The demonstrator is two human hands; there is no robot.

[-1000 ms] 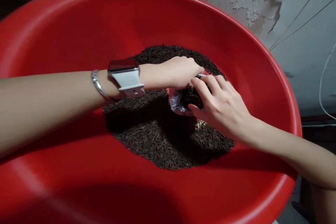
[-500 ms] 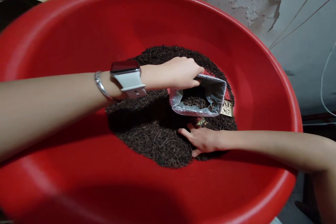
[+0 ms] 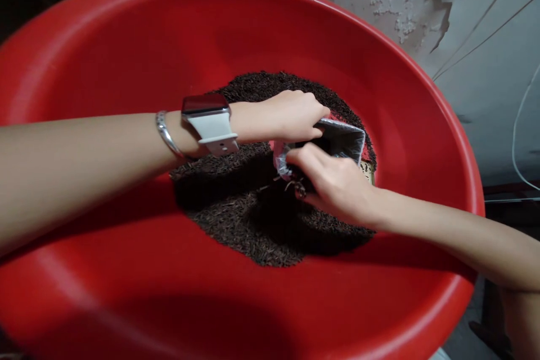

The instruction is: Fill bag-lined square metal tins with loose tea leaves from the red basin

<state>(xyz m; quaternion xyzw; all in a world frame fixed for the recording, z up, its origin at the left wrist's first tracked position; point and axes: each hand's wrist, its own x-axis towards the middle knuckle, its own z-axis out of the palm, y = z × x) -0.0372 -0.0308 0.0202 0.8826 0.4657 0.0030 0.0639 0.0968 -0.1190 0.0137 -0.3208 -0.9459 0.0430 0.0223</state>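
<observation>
Big red basin holds a heap of dark loose tea leaves piled in its middle, bare red wall all round. A small foil-lined bag stands in the heap, right of centre, mouth open and facing up; red outer face and a bit of gold label show at its far edge. What's inside it is hidden now by the hand.

Left hand: fingers closed on the bag's near-left rim, pinching it and holding the mouth open. White-strapped watch and a silver bangle on that wrist.

Right hand: at the bag's mouth, fingers bunched around a clump of leaves, a few strands hanging from the fingertips over the rim.

Versus half a second ago: right hand was flat down in the heap below the bag, bag interior visible with leaves at the bottom. Now it's up at the mouth with a pinch of leaves. Left hand, bag and basin unchanged.
</observation>
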